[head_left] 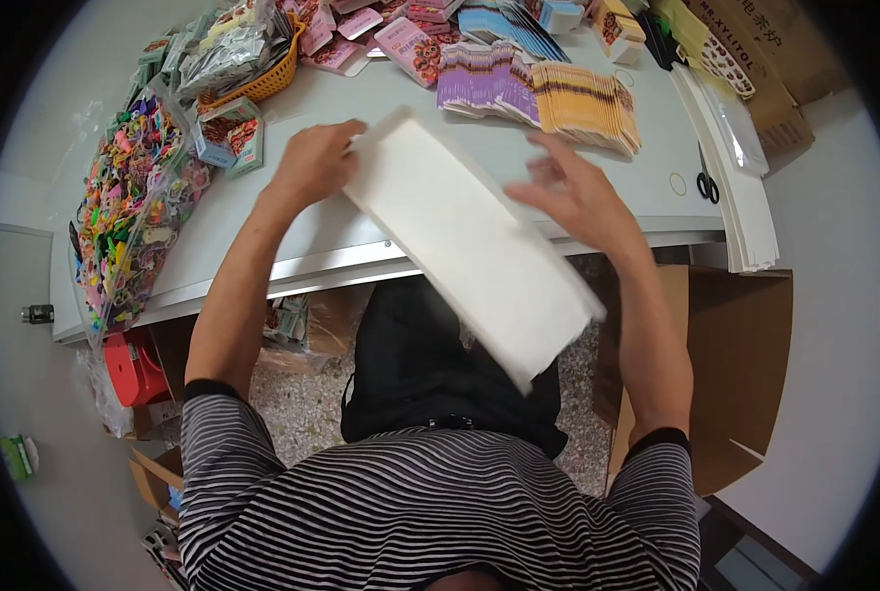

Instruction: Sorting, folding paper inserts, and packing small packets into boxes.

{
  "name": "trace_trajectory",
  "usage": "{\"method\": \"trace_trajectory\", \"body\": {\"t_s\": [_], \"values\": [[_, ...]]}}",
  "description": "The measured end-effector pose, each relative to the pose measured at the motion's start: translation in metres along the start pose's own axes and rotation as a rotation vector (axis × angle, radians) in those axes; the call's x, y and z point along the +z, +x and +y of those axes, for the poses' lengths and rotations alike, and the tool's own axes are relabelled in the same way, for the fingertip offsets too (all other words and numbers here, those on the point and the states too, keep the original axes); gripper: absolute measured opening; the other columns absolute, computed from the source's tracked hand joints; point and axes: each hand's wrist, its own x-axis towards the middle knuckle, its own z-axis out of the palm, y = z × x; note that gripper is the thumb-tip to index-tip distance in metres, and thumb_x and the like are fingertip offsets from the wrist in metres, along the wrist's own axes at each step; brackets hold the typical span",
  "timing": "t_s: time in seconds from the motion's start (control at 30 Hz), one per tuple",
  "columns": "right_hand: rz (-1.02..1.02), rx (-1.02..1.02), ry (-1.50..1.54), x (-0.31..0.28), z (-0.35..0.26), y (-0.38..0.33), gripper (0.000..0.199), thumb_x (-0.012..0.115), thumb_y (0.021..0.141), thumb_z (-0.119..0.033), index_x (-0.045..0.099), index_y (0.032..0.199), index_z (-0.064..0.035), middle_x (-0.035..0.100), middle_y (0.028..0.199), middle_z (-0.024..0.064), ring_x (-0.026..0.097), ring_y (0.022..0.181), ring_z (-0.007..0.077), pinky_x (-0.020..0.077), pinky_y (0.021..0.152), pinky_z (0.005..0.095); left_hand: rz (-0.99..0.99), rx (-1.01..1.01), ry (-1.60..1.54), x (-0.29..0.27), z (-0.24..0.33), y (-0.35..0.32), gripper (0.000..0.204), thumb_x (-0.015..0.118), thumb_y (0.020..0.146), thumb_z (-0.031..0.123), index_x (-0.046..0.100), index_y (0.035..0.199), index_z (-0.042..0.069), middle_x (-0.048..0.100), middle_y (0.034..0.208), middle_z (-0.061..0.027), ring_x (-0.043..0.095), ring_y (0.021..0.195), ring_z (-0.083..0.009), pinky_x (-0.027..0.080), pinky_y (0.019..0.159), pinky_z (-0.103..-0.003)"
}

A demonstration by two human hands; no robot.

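White sheet stack [474, 246] held above the tabletop [598, 167] front edge; long axis runs from far left down toward near right, near end over the lap. Left hand [312, 163] grips far corner. Right hand [578, 192] open, fingers spread, at right edge. Bare tabletop beyond; yellow card packs [588, 103] farther back.

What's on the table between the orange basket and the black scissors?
In the head view, between the orange basket and black scissors lie fanned purple and yellow card packets on the grey table.

Packing workshop, card stacks [558, 94], toy bags [130, 207], cartons [775, 59]
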Motion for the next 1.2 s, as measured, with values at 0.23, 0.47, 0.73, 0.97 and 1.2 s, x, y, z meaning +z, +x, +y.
{"method": "trace_trajectory", "body": {"t_s": [0.23,0.47,0.73,0.97,1.2], "values": [[0.595,0.143,0.007,-0.021,0.076,-0.114,0.07,0.075,0.091,-0.034,0.046,0.145,-0.0009,0.058,0.131,0.0271,0.063,0.114,0.0298,0.0521,0.094,0.0384,0.039,-0.394,-0.283,-0.015,0.008,-0.093,0.066,0.058,0.082,-0.001,0.046,0.146,0.008,0.069,0.106,-0.0256,0.068,0.072,-0.0265,0.054,0.067,-0.038],[0.63,0.106,0.922,0.074,0.036,-0.124,0.082,0.057,0.102,-0.017,0.001,0.161,-0.0106,0.039,0.15,0.024,0.059,0.121,0.0321,0.0598,0.085,0.043,0.282,-0.377,-0.798,0.004,0.061,-0.145,0.091,0.05,0.081,-0.006,0.012,0.162,0.01,0.061,0.12,-0.0203,0.067,0.084,-0.0187,0.054,0.065,-0.028],[1.006,-0.085,0.893,0.043,0.016,-0.079,0.067,0.047,0.098,-0.001,0.019,0.158,0.0027,0.041,0.151,0.0187,0.045,0.135,0.0268,0.0339,0.114,0.0372,0.109,-0.4,-0.847,0.028,0.123,-0.2,0.094,0.082,0.081,0.016,0.028,0.156,0.001,0.066,0.111,-0.021,0.071,0.096,-0.0245,0.057,0.08,-0.036],[0.759,-0.102,0.638,0.054,0.001,-0.079,0.065,0.042,0.095,-0.001,0.022,0.156,0.008,0.036,0.157,0.0205,0.04,0.142,0.025,0.0289,0.117,0.0343,0.179,-0.215,-1.098,0.0,0.139,-0.135,0.104,0.081,0.082,0.022,0.015,0.162,0.008,0.049,0.146,-0.0262,0.062,0.12,-0.034,0.055,0.094,-0.042],[0.44,-0.188,0.709,0.048,-0.009,-0.066,0.071,0.043,0.091,0.0,0.02,0.158,0.006,0.036,0.158,0.0193,0.036,0.145,0.0246,0.0275,0.118,0.0344,0.184,0.05,-1.379,0.012,0.155,-0.04,0.081,0.066,0.093,0.005,0.022,0.161,0.007,0.051,0.146,-0.0206,0.062,0.119,-0.0253,0.053,0.097,-0.035]]}}
